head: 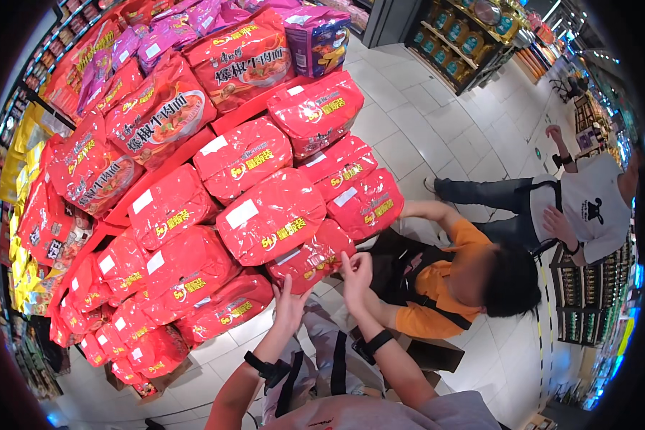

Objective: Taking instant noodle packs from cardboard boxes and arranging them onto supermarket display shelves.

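A red plastic multipack of instant noodles (313,257) lies at the front edge of a tiered stack, its near side towards me. My left hand (290,307) is at its lower left corner, fingers spread along the wrapper. At the right end, my right hand (358,278) has thumb and forefinger bent together against the edge. Part of the fingers' contact with the wrapper is hidden. Just behind lies another red multipack (271,216) with a blank white patch. A further one (201,266) sits to the left.
A co-worker in an orange shirt (435,285) crouches close on my right, one arm reaching to a red multipack (366,204). An open cardboard box (435,352) stands below. Another person (586,199) stands farther right. Upright noodle bags (161,115) line the display's back.
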`<state>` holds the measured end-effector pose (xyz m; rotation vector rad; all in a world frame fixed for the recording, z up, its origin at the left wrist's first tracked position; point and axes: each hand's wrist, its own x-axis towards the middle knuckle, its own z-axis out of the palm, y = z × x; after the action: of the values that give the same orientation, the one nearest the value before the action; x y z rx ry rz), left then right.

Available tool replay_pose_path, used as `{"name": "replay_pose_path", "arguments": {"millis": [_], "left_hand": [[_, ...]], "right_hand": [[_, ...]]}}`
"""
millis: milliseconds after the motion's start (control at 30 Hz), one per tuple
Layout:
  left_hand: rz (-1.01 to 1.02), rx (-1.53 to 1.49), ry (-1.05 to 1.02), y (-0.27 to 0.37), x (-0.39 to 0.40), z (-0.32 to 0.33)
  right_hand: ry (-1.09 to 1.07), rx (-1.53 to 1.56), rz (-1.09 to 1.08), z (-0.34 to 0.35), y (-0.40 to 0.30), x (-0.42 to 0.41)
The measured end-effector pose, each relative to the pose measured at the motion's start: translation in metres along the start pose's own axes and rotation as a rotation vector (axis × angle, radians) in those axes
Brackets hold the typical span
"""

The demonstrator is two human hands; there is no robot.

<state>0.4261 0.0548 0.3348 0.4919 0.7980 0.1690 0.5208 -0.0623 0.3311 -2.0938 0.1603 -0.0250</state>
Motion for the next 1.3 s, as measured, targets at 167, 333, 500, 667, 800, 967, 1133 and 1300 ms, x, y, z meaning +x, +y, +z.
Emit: {"name": "replay_pose_path", "arguments": {"millis": [167, 333, 500, 667, 800, 967, 1133, 1300], "left_hand": [[0.036, 0.110, 0.151, -0.001, 0.001, 0.011], [0.149, 0.114, 0.262, -0.017, 0.004, -0.005], [0.167, 0.183, 0.317, -0.021, 0.009, -0.017], [0.100, 0.177, 0.333, -0.018, 0.009, -0.022], [0.058, 0.217, 0.210, -0.009, 0.003, -0.035], [-0.334, 0.239, 0.262, -0.001, -0.012, -0.030], [-0.159, 0.257, 0.181, -0.010, -0.004, -0.029], [-0.210, 0.299, 0.212, -0.001, -0.022, -0.026]], "right_hand": [[-0.105, 0.068, -0.067, 0.006, 0.003, 0.022], [-0.267, -0.029, -0.012, 0.014, -0.004, 0.002], [-0.308, -0.038, -0.077, 0.015, 0.007, 0.005], [-0.331, 0.018, -0.157, 0.009, 0.013, 0.012], [-0.355, 0.077, -0.076, -0.003, 0.021, 0.014], [-0.352, 0.172, 0.011, -0.003, 0.029, 0.007], [-0.278, 0.040, -0.195, 0.012, 0.055, 0.015], [-0.380, 0.119, -0.080, 0.000, 0.045, 0.015]]}}
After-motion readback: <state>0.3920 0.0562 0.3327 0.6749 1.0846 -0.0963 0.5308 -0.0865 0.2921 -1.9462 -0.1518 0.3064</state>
